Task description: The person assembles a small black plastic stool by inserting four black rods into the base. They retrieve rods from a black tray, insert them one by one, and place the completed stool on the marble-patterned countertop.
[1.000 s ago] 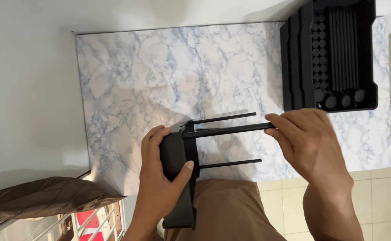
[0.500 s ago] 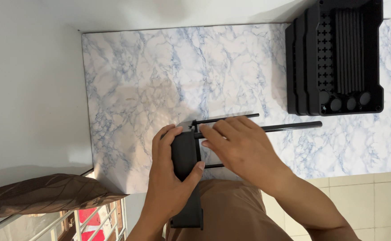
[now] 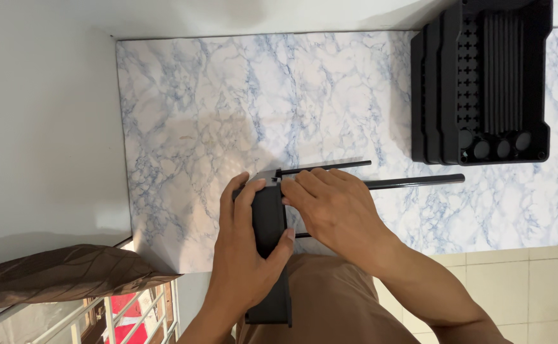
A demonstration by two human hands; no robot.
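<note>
The right hand [image 3: 336, 210] hides the rods' [image 3: 413, 183] near ends; the tray [image 3: 483, 83] is cut off at the frame's top right.

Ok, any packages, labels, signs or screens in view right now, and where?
None that show: no package, label, sign or screen.
Black ribbed plastic trays: stacked at the marble-patterned table's far right corner.
Black block with thin rods: near edge, gripped by the left hand, right hand resting on the rods.

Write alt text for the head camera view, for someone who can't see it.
Over a marble-patterned table, a left hand grips a black panel while the right hand presses thin black rods into its end. Stacked black trays sit at the far right.
</note>
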